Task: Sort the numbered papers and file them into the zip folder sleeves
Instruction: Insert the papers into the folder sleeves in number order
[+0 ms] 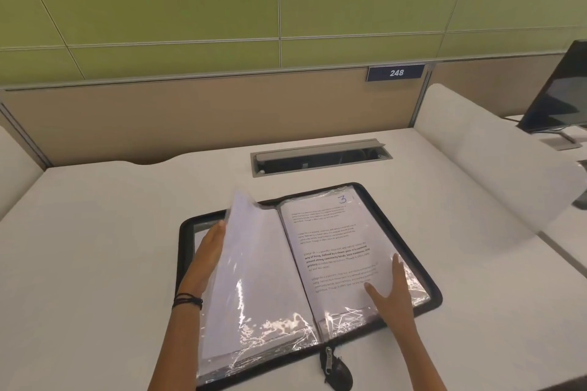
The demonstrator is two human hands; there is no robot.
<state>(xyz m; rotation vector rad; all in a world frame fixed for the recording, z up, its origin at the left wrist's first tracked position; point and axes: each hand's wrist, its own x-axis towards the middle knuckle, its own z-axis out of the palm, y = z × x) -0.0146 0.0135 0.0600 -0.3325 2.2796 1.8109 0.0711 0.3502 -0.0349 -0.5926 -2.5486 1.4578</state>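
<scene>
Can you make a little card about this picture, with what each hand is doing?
folder: open on the desk
left hand: straight fingers prop up a sleeve
right hand: flat on page 3
page 3: under clear plastic, text up
zip pull: at the near edge
sign: 248

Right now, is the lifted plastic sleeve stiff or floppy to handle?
Likely floppy: the sleeve curls over at its top corner. Probably slippery, as its surface shines with glare. Seems light: the left hand props it with straight fingers.

"248" sign, "3" paper
</scene>
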